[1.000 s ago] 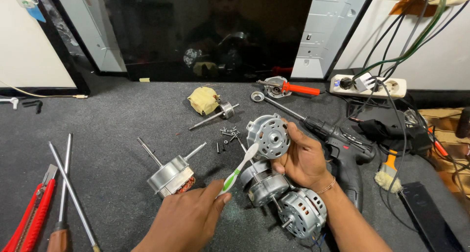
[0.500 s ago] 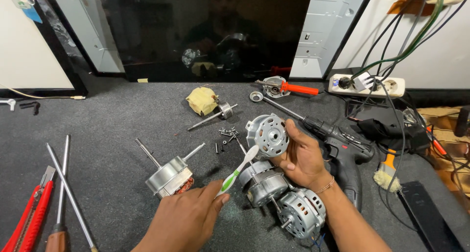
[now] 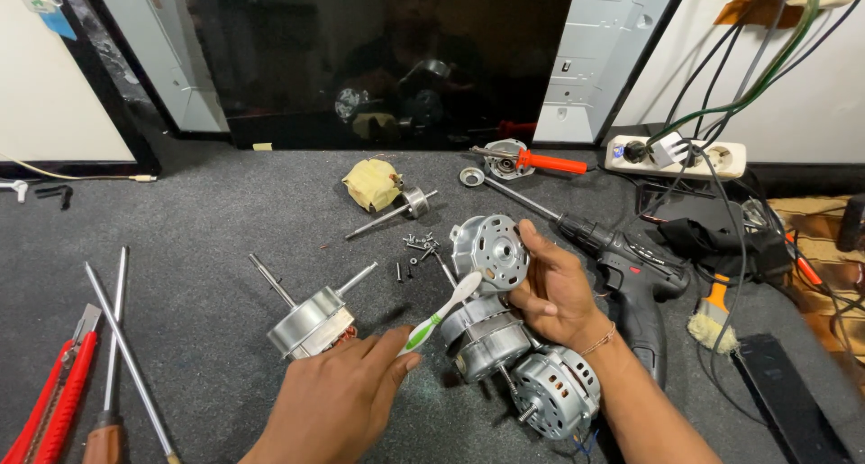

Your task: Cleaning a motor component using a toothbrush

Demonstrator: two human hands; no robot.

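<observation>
Holding round metal motor cover (image 3: 491, 250) upright, R hand (image 3: 554, 293) grip closed on rim, mid-floor. Green-white toothbrush (image 3: 439, 314) pinched in L hand (image 3: 338, 401), bristles touching cover. Motors (image 3: 487, 338) beside.

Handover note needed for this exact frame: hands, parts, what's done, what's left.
Left hand: holds a green and white toothbrush, bristle end at the rim of the motor end cover.
Right hand: holds that round perforated cover upright above the grey mat.
Nearby: motor with shaft left of the brush, two more motors below the cover, loose screws beside it, cordless drill to the right, screwdrivers far left.
Done: cover is off and screws are out.
Left: cannot tell how clean the cover is; nothing reassembled.
</observation>
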